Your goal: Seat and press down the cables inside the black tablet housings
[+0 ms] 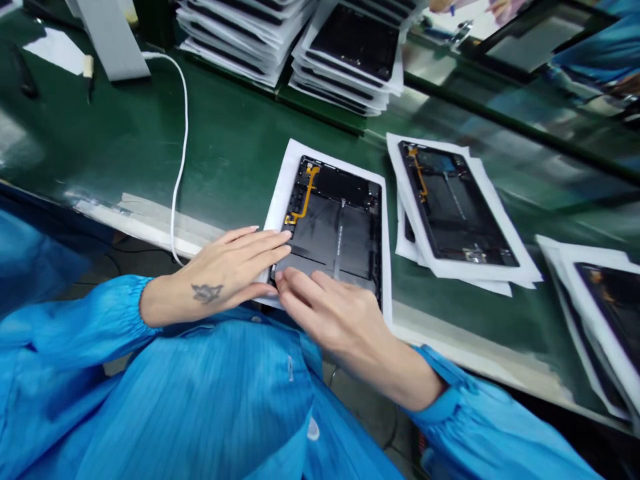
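Observation:
An opened black tablet housing with an orange flex cable lies on a white sheet at the table's front edge. My left hand rests flat over the housing's left edge, fingers stretched out. Close beside it, my right hand bends over the lower left corner of the housing, its fingers curled together. Whatever those fingertips may hold is hidden. The housing's lower edge is partly covered by my right hand.
More opened housings on white sheets lie to the right and far right. Stacks of sheeted panels stand behind. A white cable crosses the green table at left. Another person's hand shows at top right.

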`<state>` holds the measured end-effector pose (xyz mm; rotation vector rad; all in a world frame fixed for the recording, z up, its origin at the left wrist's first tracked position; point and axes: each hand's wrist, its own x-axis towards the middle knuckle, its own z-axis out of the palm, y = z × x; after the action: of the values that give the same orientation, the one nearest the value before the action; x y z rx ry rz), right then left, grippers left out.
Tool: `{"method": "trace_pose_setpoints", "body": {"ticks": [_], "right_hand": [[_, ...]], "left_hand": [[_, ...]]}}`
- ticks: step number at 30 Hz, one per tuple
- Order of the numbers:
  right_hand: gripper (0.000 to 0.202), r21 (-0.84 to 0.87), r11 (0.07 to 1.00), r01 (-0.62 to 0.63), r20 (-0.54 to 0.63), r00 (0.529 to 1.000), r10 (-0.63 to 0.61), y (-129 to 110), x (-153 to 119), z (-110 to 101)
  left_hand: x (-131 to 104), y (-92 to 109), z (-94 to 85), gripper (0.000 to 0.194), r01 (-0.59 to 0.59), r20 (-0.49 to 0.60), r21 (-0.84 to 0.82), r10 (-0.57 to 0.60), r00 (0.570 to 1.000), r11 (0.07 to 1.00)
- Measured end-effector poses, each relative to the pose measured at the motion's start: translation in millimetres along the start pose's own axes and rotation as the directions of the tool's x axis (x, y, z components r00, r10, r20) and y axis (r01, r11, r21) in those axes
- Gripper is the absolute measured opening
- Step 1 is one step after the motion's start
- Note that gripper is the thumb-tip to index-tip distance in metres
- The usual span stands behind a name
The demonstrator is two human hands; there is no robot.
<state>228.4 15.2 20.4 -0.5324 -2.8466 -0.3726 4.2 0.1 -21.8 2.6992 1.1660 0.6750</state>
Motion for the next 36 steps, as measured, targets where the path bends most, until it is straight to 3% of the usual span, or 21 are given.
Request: {"method": "trace_pose_setpoints", "body": {"ticks": [10, 16, 25, 29, 31, 32, 34, 36], "right_hand": [[0.021, -0.076, 0.994, 0.077, 0.032, 0.997, -0.075, -2, 1, -7], [0.024, -0.006, 0.997, 0.072, 0.011, 0.997, -0.072, 3, 1, -5], [0.023, 0.024, 1.000, -0.013, 0.001, 1.000, 0.013, -2, 1, -1], [0.030, 0.212, 0.974, -0.076, -0.124, 0.987, 0.103, 8, -10, 5], [0.033, 0.304, 0.934, -0.188, -0.228, 0.938, 0.263, 5, -18, 5], [0.038, 0.352, 0.898, -0.263, -0.285, 0.884, 0.370, 1, -22, 3], [0.047, 0.499, 0.777, -0.384, -0.364, 0.720, 0.590, -10, -28, -1], [0.034, 0.689, 0.608, -0.395, -0.348, 0.555, 0.756, -20, -32, -4]], "left_hand": [[0, 1, 3.2, 0.050, -0.005, -0.040, 0.000, 0.005, 0.999, 1.000], [0, 0, 3.2, 0.050, -0.024, -0.029, 0.028, 0.025, 0.999, 0.999], [1, 3, 0.3, 0.049, -0.022, -0.026, 0.023, 0.023, 0.999, 0.999], [-3, 1, -4.2, 0.053, -0.021, 0.002, 0.112, 0.021, 1.000, 0.994], [-7, 0, -6.1, 0.053, -0.008, -0.036, 0.154, 0.014, 0.999, 0.988], [-9, 0, -6.7, 0.051, -0.005, -0.068, 0.160, 0.016, 0.998, 0.987], [-12, 1, -7.3, 0.043, -0.008, -0.134, 0.138, 0.026, 0.991, 0.990], [-12, 3, -7.0, 0.036, -0.038, -0.170, 0.100, 0.055, 0.984, 0.994]]}}
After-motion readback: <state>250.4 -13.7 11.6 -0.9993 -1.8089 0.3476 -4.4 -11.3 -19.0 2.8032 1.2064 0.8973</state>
